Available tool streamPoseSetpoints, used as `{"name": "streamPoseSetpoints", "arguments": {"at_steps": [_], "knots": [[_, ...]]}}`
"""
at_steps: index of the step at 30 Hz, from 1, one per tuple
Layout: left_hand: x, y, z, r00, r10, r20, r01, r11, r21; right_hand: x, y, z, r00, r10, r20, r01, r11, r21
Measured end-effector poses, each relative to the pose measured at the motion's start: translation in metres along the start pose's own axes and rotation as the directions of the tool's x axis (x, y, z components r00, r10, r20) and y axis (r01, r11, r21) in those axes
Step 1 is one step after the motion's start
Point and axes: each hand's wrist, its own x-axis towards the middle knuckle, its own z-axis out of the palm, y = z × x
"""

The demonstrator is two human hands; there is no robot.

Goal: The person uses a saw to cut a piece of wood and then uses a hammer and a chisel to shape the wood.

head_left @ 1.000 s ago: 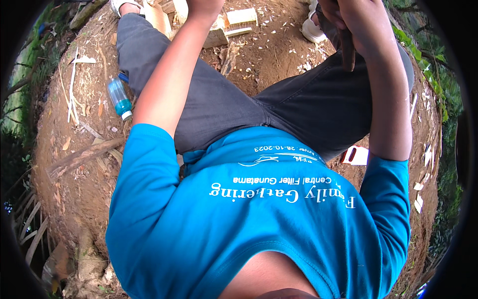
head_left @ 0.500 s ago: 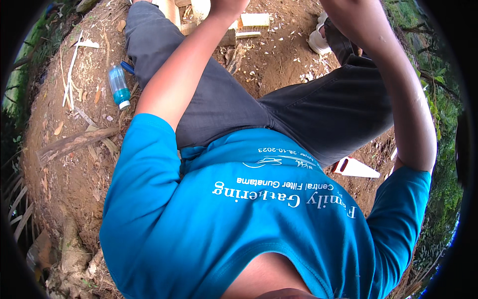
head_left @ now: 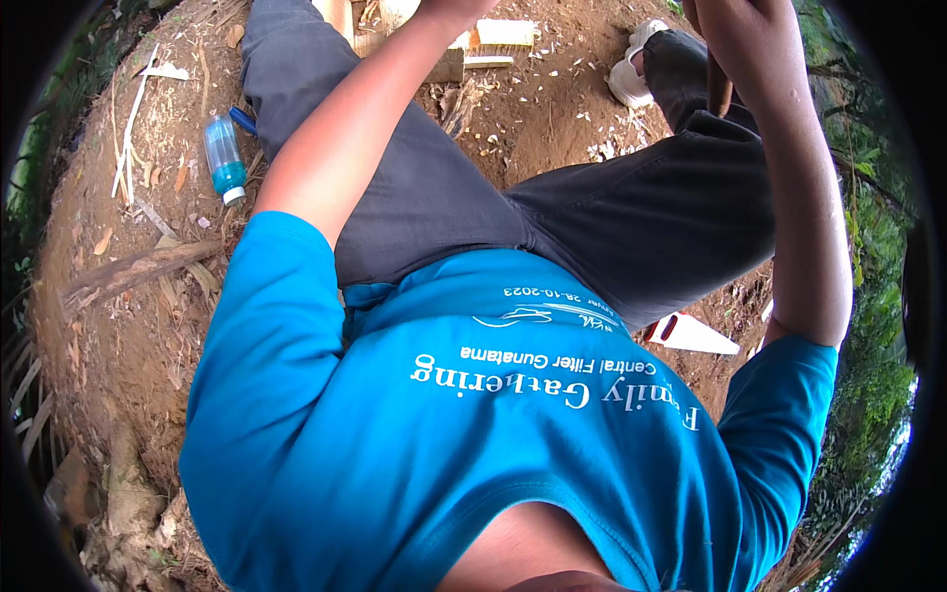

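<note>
My right hand [head_left: 742, 32] is at the top edge on the right, its fingers wrapped round a brown wooden handle [head_left: 719, 89]. The handle's end sticks out below the fist, and whatever it belongs to is out of the picture. My left hand [head_left: 456, 8] is cut off by the top edge, so its fingers are hidden. It is nearest to a pale block of split wood [head_left: 505, 34] on the ground. A thinner pale strip of wood [head_left: 488, 62] lies just below that block.
A clear bottle with blue-green liquid [head_left: 226, 163] lies left of my leg, near a blue object [head_left: 243, 120]. A saw with a pale blade [head_left: 698, 335] rests by my right thigh. A branch [head_left: 138, 273] lies on the left. Wood chips litter the sloping soil; greenery borders the right.
My right hand has shifted to the right, and the brown handle now shows below it. My left hand stays at the top edge. The view has moved slightly.
</note>
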Motion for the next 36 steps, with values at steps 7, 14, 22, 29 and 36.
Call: {"name": "streamPoseSetpoints", "arguments": {"at_steps": [7, 14, 22, 29, 36], "knots": [[-0.002, 0.004, 0.002, 0.989, -0.12, 0.085, 0.119, 0.993, 0.019, 0.001, 0.009, -0.008, 0.999, 0.039, -0.029, -0.039, 0.999, 0.013], [-0.002, 0.001, 0.004, 0.992, -0.109, 0.064, 0.106, 0.993, 0.052, -0.004, 0.013, -0.004, 1.0, 0.004, -0.005, -0.004, 0.998, -0.064], [-0.002, 0.006, 0.011, 0.983, -0.154, 0.098, 0.142, 0.982, 0.125, -0.005, 0.004, -0.007, 1.0, 0.019, 0.01, -0.019, 0.998, -0.055], [-0.009, 0.003, 0.026, 0.977, 0.09, 0.194, -0.107, 0.991, 0.079, -0.016, 0.028, -0.006, 0.974, 0.061, 0.217, -0.033, 0.99, -0.134], [0.006, -0.011, 0.02, 0.987, -0.132, 0.089, 0.124, 0.988, 0.091, -0.027, 0.027, -0.008, 0.98, -0.039, -0.196, 0.039, 0.999, -0.002]]}}
